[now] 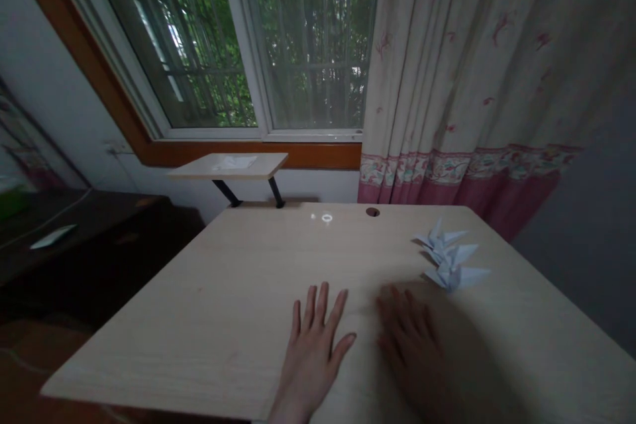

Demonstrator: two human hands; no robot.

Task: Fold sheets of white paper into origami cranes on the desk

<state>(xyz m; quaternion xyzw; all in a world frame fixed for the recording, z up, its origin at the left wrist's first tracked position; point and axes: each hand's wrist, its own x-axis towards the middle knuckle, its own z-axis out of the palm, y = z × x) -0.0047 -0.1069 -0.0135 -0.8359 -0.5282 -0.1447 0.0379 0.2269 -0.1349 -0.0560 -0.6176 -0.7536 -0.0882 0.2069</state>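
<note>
Left hand (pixel 314 354): palm down at the near part of the surface (pixel 218 338), fingers straight and fanned out, thumb sticking out toward the other hand. Wide open, nothing in it. Can't really tell if the palm is pressed flat or just skimming.
Right hand (pixel 415 344): also palm down with its fingers stretched out, but a bit closer together, and pretty dark in the shadow. Spread open, not gripping anything that I can see. Whether it's touching the surface, I can't tell.
Gap between hands: bare surface, the 2 hands side by side and apart.
Paper cranes (pixel 452 275): 3 white folded ones bunched up toward the far right of the surface, wings out, lined up from near to far and looking like they overlap. The nearest sits just past the right hand's fingertips, a little to the right, not touched by either hand.
Round hole (pixel 372 212): dark, by the far edge of the surface.
Raised shelf (pixel 191 169): small board on 2 black legs at the far left corner, with a white paper piece (pixel 239 162) lying on top. Too small to make out its shape.
Behind it all: window (pixel 308 46) with bars and greenery outside, plus a floral curtain (pixel 447 79) with a pink bottom on the right.
</note>
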